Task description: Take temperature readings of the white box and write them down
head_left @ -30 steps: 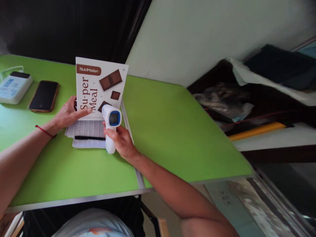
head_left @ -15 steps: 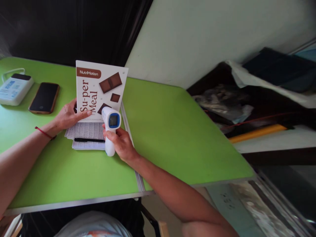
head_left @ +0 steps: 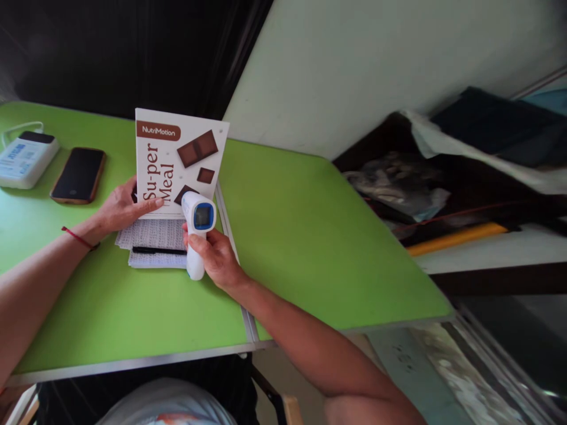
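Note:
My left hand [head_left: 123, 205] grips the lower left edge of a white box [head_left: 162, 159] printed "NutriMotion Su-per Meal" with chocolate pictures; its thumb lies across the front and the other fingers are hidden behind. The box stands upright. In my right hand [head_left: 217, 257] is a white infrared thermometer [head_left: 195, 260] with a blue-framed screen, held by its handle in front of the box's lower right corner. Beneath them lies an open notebook [head_left: 159, 261] with written pages, partly covered by the box. A black pen [head_left: 157, 251] rests on the pages.
A smartphone [head_left: 78, 175] in a brown case and a white device [head_left: 27, 159] with a cable lie at the left of the green folding table [head_left: 319, 254]. At right stands a shelf with a plastic bag [head_left: 398, 183] and a yellow bar [head_left: 458, 238].
Almost nothing differs; the whole view has shifted very slightly. Both hands keep the same hold on the box and the infrared thermometer.

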The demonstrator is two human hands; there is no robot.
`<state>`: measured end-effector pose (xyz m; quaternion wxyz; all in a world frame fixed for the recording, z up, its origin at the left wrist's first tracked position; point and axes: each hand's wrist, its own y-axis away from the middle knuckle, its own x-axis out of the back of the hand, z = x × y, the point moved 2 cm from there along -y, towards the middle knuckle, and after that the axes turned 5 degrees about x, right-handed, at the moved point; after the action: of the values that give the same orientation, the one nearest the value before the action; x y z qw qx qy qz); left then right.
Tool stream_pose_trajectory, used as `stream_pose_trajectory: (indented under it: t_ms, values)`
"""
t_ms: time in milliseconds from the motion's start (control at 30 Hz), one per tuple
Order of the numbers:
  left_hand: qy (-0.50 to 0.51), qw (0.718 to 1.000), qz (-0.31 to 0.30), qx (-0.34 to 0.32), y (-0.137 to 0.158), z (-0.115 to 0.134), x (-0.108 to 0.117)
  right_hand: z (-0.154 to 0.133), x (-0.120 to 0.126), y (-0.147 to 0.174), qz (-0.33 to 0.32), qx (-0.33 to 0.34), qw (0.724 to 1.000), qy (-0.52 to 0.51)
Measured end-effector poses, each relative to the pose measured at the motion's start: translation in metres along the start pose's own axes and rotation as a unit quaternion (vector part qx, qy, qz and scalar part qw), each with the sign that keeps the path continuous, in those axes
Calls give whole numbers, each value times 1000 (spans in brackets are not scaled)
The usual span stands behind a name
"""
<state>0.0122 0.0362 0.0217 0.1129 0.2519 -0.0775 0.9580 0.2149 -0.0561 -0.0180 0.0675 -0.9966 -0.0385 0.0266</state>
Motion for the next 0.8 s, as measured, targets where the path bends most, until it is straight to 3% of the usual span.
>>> stream_pose_trajectory:
  t_ms: [800]
  values:
    - [-14,1000,3,12,0,-1,0,-1,0,0,1,9,1000,26]
